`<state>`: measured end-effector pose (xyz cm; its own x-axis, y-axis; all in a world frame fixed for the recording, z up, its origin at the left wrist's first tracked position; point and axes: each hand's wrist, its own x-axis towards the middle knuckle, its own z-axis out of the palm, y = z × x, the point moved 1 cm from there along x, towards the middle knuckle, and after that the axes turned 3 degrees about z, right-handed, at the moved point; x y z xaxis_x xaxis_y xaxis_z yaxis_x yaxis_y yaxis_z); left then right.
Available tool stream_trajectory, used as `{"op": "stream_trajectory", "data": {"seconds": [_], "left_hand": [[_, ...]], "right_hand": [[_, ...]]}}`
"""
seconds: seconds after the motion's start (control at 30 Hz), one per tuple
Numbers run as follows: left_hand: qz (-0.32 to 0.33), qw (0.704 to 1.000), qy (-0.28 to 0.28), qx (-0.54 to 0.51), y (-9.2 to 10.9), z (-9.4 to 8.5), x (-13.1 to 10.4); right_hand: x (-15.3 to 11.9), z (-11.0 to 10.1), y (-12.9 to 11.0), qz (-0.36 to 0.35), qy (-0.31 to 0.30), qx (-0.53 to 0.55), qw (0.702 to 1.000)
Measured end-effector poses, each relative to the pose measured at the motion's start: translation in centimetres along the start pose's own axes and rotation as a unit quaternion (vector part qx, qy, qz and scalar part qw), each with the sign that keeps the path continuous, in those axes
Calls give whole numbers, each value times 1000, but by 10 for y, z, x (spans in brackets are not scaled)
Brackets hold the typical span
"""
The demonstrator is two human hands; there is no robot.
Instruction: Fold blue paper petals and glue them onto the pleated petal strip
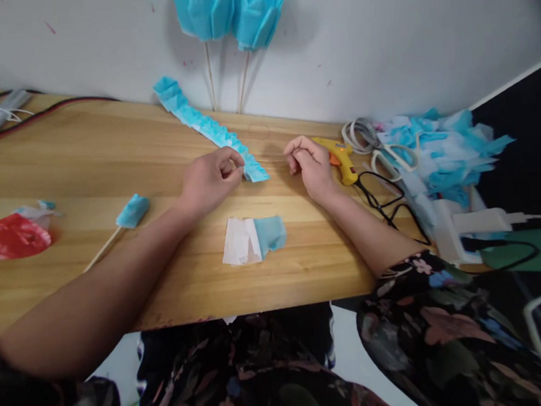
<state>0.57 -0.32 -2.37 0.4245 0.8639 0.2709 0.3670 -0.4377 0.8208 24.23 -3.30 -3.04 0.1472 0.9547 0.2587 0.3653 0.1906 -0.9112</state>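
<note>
My left hand is closed in a pinch beside the near end of a row of overlapping blue pleated paper pieces. Whatever its fingertips hold is too small to make out. Level with it on the right, my right hand has its fingers curled in towards the thumb, and I cannot see whether anything is between them. Just beyond that hand lies a yellow glue gun. Between my forearms is a loose white-and-blue crinkled piece. A stick with a small blue wrapped head lies by my left forearm.
Two blue paper flowers on sticks lean against the wall. At right are white-handled scissors, a tape roll, a heap of blue and white scraps and a power strip. Red film and glue sticks lie left.
</note>
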Motion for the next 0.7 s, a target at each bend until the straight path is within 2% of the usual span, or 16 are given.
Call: {"op": "stream_trajectory", "data": {"seconds": [0.1, 0.37, 0.7], "left_hand": [[-1, 1000, 11, -13, -1, -1, 1], [-27, 999, -22, 4, 1, -2, 1], [-26, 1000, -17, -1, 5, -6, 1]], "right_hand": [[2, 1, 3, 12, -4, 33, 999], [4, 2, -3, 59, 0, 62, 996], [5, 2, -3, 69, 14, 79, 994]]}}
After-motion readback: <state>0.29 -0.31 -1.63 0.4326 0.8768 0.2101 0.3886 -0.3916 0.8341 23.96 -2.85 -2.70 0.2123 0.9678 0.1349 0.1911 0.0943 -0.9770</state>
